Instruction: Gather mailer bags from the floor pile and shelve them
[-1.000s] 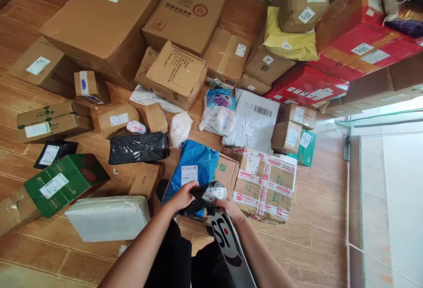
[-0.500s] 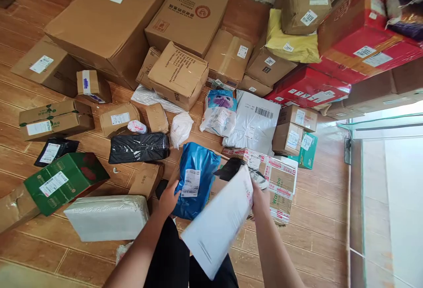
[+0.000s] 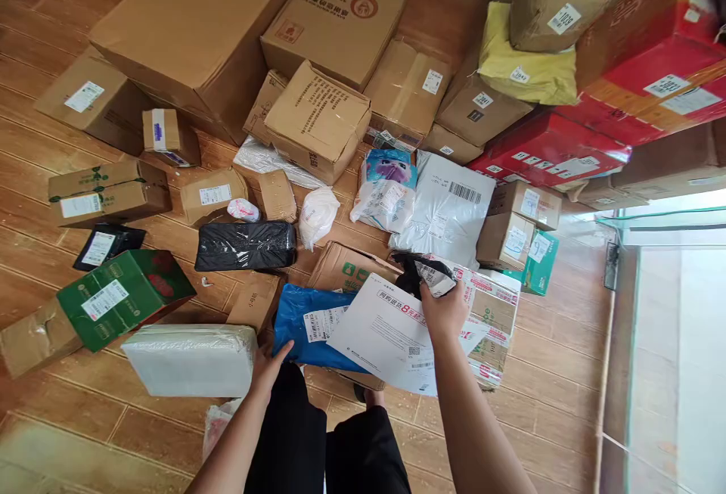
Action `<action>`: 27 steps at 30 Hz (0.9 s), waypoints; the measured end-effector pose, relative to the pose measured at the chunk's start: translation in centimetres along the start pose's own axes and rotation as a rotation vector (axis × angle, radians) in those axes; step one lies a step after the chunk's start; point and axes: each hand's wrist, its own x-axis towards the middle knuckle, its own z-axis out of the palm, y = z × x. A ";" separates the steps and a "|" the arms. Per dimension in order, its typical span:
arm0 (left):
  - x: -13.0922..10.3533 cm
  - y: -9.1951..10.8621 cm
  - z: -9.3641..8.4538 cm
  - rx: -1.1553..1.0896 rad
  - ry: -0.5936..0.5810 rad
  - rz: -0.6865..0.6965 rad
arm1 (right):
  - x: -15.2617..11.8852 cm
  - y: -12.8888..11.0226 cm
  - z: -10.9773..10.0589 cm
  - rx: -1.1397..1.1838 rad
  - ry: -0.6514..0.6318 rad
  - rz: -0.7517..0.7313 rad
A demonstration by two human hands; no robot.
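Note:
My left hand [image 3: 270,367] grips the left end of a blue plastic mailer [image 3: 292,320], thumb on top and the other fingers hidden beneath. Printed text and a QR code face up on a flat white mailing envelope [image 3: 377,327], which overlaps the right part of the blue mailer. My right hand [image 3: 445,311] is closed over the envelope's upper right part and a crumpled black packet [image 3: 411,271] with a pale label. How its fingers divide between these two is partly hidden. Behind them lies a brown carton with green print [image 3: 349,271].
A taped carton with red-and-white tape [image 3: 493,312] lies right of my right hand. Left of my left hand is a white wrapped box [image 3: 190,361]. Large cartons [image 3: 193,32] stand at the back, red boxes [image 3: 553,146] at the right, beside a glass panel [image 3: 669,343].
The blue mailer has turned from lengthwise to crosswise and dropped lower left with my left hand. The white envelope has swung round, now showing its printed face. The green-printed carton has come into view.

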 end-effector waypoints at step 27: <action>-4.6 6.6 1.9 0.152 -0.018 0.509 | -6.2 4.7 -7.6 0.102 0.129 0.162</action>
